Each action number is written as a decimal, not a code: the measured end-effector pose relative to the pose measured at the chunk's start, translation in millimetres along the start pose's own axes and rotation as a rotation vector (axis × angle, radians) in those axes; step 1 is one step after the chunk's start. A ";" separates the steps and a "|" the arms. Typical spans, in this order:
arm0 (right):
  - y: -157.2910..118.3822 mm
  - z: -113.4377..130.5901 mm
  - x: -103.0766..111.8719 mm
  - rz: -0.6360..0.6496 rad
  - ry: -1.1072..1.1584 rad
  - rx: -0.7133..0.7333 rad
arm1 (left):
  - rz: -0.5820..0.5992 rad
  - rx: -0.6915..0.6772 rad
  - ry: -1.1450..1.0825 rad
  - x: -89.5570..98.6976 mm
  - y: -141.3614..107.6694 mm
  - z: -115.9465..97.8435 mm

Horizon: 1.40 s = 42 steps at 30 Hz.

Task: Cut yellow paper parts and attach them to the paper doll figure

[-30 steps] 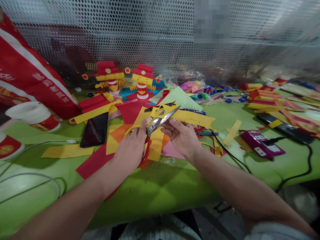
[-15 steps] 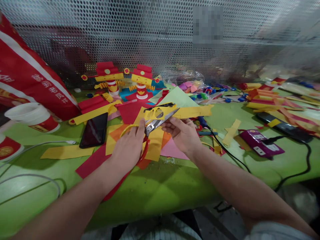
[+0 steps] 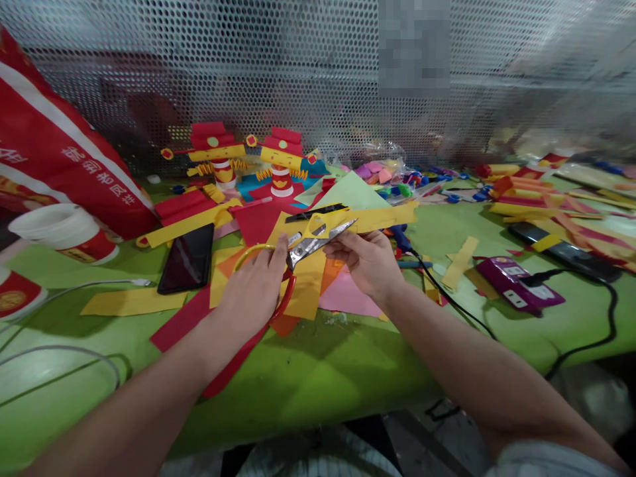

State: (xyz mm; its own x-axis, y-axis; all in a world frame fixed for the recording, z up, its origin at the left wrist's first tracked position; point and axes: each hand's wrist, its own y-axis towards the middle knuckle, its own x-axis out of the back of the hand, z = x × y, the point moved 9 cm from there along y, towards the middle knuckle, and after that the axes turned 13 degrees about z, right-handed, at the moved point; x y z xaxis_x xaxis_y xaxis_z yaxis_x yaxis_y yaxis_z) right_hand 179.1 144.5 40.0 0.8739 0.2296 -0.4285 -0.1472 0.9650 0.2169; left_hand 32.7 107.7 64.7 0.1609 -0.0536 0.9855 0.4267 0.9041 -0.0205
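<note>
Around the red and yellow handles of a pair of scissors (image 3: 304, 249), the fingers of my left hand (image 3: 254, 285) are closed. The blades point up and to the right and look nearly together. My right hand (image 3: 366, 260) pinches a strip of yellow paper (image 3: 382, 217) just beyond the blade tips. At its left end the strip has a rounded cut-out shape with an opening, just above the blades. Under both hands lie sheets of yellow paper (image 3: 307, 291), orange, red and pink paper. Behind the strip rests a black marker-like object (image 3: 318, 212).
Two red-and-yellow paper figures (image 3: 282, 162) stand at the back. A black phone (image 3: 187, 260) and paper cups (image 3: 74, 232) are on the left. On the right are a purple power socket (image 3: 519, 283), its black cable and paper scraps (image 3: 460, 264). A perforated metal panel (image 3: 298, 66) rises behind.
The strip's left end has turned and narrowed, its opening now showing more to the right. My right hand has shifted slightly; my left hand keeps the scissors in nearly the same place.
</note>
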 end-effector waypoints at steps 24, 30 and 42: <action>0.4 9.6 1.8 -0.005 -0.084 0.034 | 0.048 0.025 0.023 -0.6 3.0 4.3; 2.3 11.6 3.4 -0.014 -0.077 0.039 | 0.072 0.015 0.037 -1.0 4.0 4.4; 6.0 14.5 4.5 0.026 -0.111 0.018 | 0.086 0.010 0.044 1.1 4.5 6.4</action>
State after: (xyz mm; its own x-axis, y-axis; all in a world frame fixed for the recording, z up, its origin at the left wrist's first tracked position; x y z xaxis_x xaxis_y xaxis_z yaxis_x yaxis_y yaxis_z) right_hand 188.9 149.4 52.2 0.9158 0.2383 -0.3233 -0.1632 0.9563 0.2426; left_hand 29.1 114.4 66.7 0.2353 0.0063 0.9719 0.4010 0.9103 -0.1030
